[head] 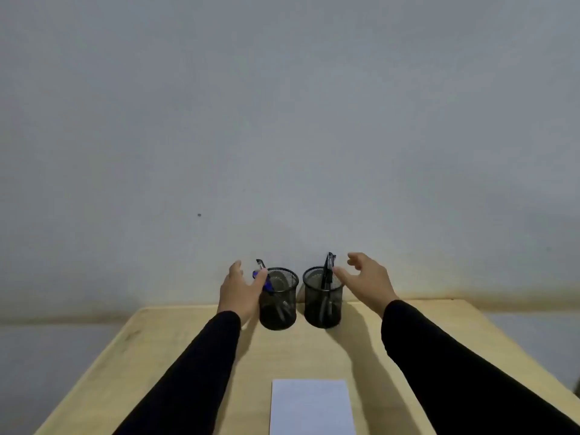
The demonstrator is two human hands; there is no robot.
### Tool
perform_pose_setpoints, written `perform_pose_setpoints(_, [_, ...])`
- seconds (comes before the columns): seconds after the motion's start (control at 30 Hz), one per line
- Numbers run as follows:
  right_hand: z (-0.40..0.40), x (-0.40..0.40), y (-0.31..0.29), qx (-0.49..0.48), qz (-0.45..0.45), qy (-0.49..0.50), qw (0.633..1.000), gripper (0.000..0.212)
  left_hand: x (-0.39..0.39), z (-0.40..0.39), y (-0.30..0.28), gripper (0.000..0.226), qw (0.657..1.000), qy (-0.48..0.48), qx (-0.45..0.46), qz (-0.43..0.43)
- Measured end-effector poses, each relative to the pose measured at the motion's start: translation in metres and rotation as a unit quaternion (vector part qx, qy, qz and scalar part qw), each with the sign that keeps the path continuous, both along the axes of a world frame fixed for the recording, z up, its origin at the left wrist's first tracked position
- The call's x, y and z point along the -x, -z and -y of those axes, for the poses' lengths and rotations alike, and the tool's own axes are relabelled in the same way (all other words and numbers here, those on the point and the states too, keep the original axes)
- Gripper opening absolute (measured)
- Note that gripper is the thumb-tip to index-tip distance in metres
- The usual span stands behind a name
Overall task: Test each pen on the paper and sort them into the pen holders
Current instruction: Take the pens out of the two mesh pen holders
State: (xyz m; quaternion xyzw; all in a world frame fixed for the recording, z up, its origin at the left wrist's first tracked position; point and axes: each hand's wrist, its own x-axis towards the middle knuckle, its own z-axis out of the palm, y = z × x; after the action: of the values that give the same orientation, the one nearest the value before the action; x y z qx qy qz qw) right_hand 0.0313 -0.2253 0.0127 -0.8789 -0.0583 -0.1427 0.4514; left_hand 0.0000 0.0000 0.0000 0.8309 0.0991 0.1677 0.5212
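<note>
White paper (312, 406) lies at the tabletop's (175, 340) near edge; further back, both hands are spread and hold nothing, the left hand (240, 290) against the left holder (279, 304) with its blue pen (266, 282), the right hand (367, 279) beside the right holder (323, 301) near the far edge; a careless nudge might topple these light mesh cups and spill pens.

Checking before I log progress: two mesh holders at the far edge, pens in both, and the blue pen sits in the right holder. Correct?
Not quite. The head view shows the blue pen in the left holder, beside the left hand. The right holder has only dark pens. The rest is right.
</note>
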Motion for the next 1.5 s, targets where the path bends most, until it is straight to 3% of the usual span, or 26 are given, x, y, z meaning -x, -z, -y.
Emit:
perform_pose_setpoints(0.27, [-0.006,-0.061,0.016,-0.023,-0.003,0.018,1.0,0.048,-0.044,0.001,0.018,0.052,0.997,0.006,0.078,-0.003])
perform_pose_setpoints(0.5, [-0.018,-0.073,0.023,-0.033,0.006,0.007,0.999,0.044,-0.063,0.007,0.026,0.046,0.994,-0.007,0.099,0.047])
perform_pose_setpoints(0.77, [-0.029,-0.079,0.021,-0.021,0.014,-0.027,0.999,0.04,-0.076,0.003,0.03,0.036,0.992,0.018,0.112,0.048])
perform_pose_setpoints(0.9, [-0.033,-0.078,0.023,0.029,0.006,-0.056,0.998,0.023,-0.077,0.002,0.038,0.022,0.987,0.044,0.147,0.055])
perform_pose_setpoints(1.0, [-0.037,-0.078,0.028,0.069,-0.003,-0.051,0.996,0.031,-0.077,0.003,0.044,0.015,0.981,0.063,0.175,0.057])
perform_pose_setpoints(1.2, [-0.044,-0.078,0.027,0.124,0.002,-0.019,0.992,0.038,-0.083,0.006,0.05,0.035,0.976,0.082,0.201,0.03])
perform_pose_setpoints(1.33, [-0.047,-0.079,0.027,0.124,0.002,-0.019,0.992,0.036,-0.082,0.006,0.047,0.01,0.975,0.076,0.208,0.027])
perform_pose_setpoints(1.5, [-0.045,-0.079,0.025,0.087,-0.017,-0.031,0.996,0.034,-0.086,0.005,0.049,0.028,0.975,0.062,0.214,0.012])
